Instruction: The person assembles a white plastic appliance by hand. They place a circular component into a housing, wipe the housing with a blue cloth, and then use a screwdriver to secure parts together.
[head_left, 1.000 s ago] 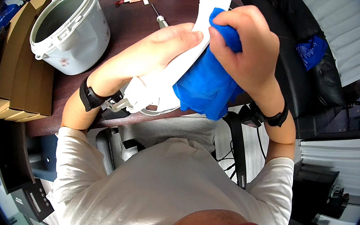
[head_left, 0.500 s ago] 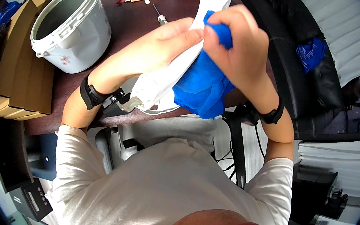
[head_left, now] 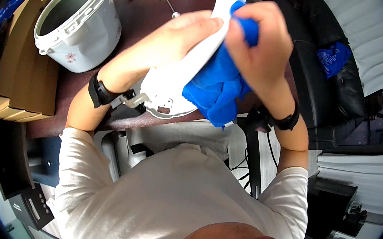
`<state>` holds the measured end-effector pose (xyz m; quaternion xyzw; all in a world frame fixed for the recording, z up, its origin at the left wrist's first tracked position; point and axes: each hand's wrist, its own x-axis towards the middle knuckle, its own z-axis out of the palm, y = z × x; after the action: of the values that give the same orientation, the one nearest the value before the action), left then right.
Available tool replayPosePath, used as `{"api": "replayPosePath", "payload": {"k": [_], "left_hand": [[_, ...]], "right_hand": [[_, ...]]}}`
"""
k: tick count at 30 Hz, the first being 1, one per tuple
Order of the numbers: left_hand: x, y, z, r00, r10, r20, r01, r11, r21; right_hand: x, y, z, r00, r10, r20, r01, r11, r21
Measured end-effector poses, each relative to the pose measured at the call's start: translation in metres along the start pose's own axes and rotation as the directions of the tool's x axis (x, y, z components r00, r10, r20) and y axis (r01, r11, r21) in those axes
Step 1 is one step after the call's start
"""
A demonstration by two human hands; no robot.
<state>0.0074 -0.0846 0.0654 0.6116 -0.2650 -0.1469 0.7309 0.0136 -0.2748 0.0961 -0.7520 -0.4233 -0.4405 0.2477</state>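
My dark brown desk [head_left: 132,13] ahead. Brown cardboard boxes [head_left: 16,57] on my left. Black chair [head_left: 328,83] on my right. White blinds [head_left: 375,36] beyond.

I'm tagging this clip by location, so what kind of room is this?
Likely a home office or workroom: a dark wooden desk, a black chair beside it, and cardboard boxes stacked at the left.

Setting: an office or study-type room pressed into use as a work area. Indicators: a dark brown wooden worktop [head_left: 141,17] of desk type; a black upholstered office chair [head_left: 332,83] beside it; flat cardboard boxes [head_left: 15,66] stacked along the left edge; cables [head_left: 248,161] hanging beneath the worktop; black electronic equipment [head_left: 31,202] on the floor. A white rice cooker body [head_left: 77,24] stands on the worktop, a household item among office furnishings.
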Motion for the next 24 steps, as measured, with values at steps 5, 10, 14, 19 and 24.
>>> {"api": "replayPosePath", "payload": {"k": [5, 10, 14, 19, 24], "left_hand": [[0.002, -0.006, -0.007, 0.995, 0.1, 0.012, -0.1, 0.994, 0.04], [0.006, -0.005, -0.011, 0.94, 0.337, 0.059, -0.341, 0.907, 0.247], [0.005, -0.005, -0.009, 0.956, 0.295, 0.004, -0.289, 0.935, 0.207], [0.002, 0.0, -0.01, 0.995, 0.09, -0.043, -0.073, 0.951, 0.301], [0.0, 0.006, -0.012, 1.0, 0.003, -0.018, 0.004, 0.935, 0.354]], "right_hand": [[-0.027, -0.045, 0.011, 0.979, -0.056, 0.194, 0.001, 0.963, 0.269], [-0.016, -0.027, 0.007, 0.986, 0.038, 0.165, -0.053, 0.995, 0.089], [0.008, -0.004, 0.009, 0.996, -0.085, -0.021, 0.085, 0.996, 0.004], [0.017, 0.009, 0.01, 0.991, 0.071, -0.117, -0.074, 0.997, -0.021], [0.018, 0.017, 0.009, 0.967, -0.042, -0.253, 0.023, 0.997, -0.079]]}}
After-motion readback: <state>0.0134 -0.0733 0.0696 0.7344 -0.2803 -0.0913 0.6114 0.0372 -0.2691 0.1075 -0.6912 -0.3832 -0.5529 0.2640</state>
